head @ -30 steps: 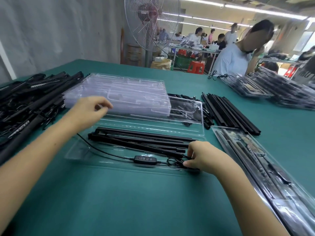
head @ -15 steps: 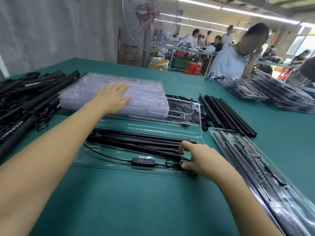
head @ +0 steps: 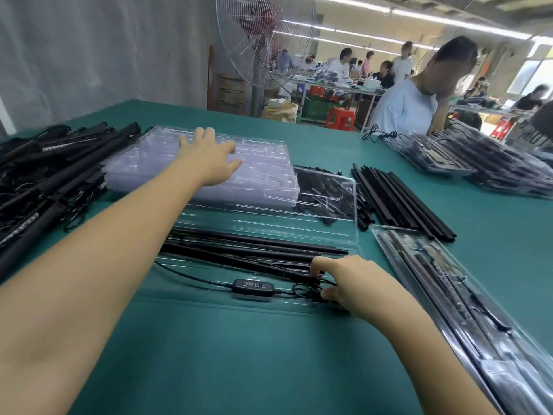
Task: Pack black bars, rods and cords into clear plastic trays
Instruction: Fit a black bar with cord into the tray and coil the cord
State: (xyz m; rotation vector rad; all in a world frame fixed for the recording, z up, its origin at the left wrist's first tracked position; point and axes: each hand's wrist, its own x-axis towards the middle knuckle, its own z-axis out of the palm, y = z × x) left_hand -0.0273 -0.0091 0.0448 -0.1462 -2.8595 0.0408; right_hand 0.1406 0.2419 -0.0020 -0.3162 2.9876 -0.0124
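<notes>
An open clear plastic tray [head: 209, 298] lies in front of me on the green table, its lid [head: 344, 217] folded back. Black bars and rods [head: 254, 253] lie in it, and a black cord with a button controller [head: 253, 286] runs along its near side. My right hand [head: 350, 283] pinches the coiled end of the cord [head: 305, 290] at the tray's right end. My left hand [head: 209, 155] reaches far forward, fingers spread, over the stack of empty clear trays [head: 269, 178].
A pile of black rods and cords [head: 51, 178] lies at the left. Loose black bars [head: 401, 202] lie to the right of the lid. Packed trays sit at the near right [head: 466, 298] and far right [head: 478, 166]. A person [head: 410, 106] stands across the table beside a fan [head: 263, 40].
My left hand has moved from the near edge of the empty tray stack forward across its top, opening its fingers. My right hand has stayed at the cord end.
</notes>
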